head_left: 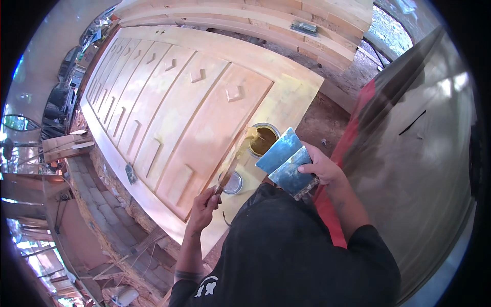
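My left hand (203, 209) is closed around a slim, brown-handled tool (225, 178) above the near end of a pale wooden door (179, 123). The tool's tip is hard to make out against yellowish smears on the wood. Two blue, flat, rectangular spreaders (291, 162), overlapping and smeared with pale residue, are gripped in my right hand (323, 165), thumb on top. Just left of them stands an open can (263, 140) with a yellow-brown substance inside. A round silvery lid or shallow tin (233, 183) lies near my left hand. Raised diamonds and bars decorate the door.
Stacked wooden pieces (245, 20) run along the far side, with a small dark block (304, 27) on top. A small dark tool (131, 174) lies on the door's left edge. Dark sheeting with a red border (404, 153) hangs at right; bricks and timber lie at lower left.
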Tool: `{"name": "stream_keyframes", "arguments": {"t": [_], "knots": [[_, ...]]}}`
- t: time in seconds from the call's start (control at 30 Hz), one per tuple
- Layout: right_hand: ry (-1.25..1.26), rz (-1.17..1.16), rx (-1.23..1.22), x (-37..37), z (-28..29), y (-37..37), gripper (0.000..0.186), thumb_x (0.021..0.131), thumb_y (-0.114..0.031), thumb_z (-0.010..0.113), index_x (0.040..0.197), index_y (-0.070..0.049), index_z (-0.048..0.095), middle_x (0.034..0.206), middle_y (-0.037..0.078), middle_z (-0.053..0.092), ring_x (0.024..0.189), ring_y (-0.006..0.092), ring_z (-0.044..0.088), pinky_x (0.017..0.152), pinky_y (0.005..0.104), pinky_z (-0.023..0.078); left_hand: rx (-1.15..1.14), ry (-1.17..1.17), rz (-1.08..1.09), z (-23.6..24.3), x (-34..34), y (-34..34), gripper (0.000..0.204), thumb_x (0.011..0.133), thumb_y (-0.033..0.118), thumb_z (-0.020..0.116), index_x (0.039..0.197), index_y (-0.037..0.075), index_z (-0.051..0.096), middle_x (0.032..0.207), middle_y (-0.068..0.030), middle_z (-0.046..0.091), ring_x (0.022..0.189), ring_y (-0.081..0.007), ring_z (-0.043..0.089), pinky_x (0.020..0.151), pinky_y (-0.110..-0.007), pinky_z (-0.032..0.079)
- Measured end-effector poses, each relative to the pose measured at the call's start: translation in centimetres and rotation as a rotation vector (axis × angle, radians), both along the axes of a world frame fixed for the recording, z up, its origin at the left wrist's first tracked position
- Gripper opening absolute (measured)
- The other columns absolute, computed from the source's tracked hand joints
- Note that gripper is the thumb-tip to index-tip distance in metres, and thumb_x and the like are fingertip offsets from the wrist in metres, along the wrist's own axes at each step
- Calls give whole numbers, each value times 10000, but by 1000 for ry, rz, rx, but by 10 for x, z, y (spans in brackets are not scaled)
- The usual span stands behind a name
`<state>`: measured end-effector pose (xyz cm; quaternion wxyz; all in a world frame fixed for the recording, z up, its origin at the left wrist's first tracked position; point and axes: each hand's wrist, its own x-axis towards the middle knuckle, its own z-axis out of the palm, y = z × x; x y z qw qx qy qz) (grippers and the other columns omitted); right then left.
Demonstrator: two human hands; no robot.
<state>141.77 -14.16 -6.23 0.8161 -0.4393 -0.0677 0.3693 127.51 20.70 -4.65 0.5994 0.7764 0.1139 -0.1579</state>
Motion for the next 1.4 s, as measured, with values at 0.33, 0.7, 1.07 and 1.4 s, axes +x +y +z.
{"name": "stream_keyframes", "arguments": {"t": [0.33,0.7,1.07,1.4], "knots": [[-71,241,115,27,41,18,689,753,-47,658,1370,14,359,1233,68,546,1150,143,512,1007,312,384,191,-287,-142,61,27,38,328,913,97,563,1210,-42,556,806,-77,582,744,-154,562,696,-280,464],[-111,261,83,37,38,15,812,730,-180,769,1387,21,336,1274,71,524,1153,128,505,986,296,404,156,-317,-245,72,34,36,342,909,159,600,1188,-36,568,817,-108,591,746,-180,576,699,-295,476],[-173,347,157,36,46,11,784,749,-97,692,1416,13,295,1309,55,491,1190,119,457,1014,298,362,397,-401,-319,72,38,27,499,744,-119,618,1216,42,587,892,-126,595,762,-225,614,684,-303,512],[-109,455,220,23,38,15,808,744,-147,755,1393,27,308,1275,61,511,1172,119,474,1003,296,372,400,-451,-281,75,42,31,552,692,-162,657,1188,74,610,941,-138,620,807,-230,629,696,-309,536]]}}
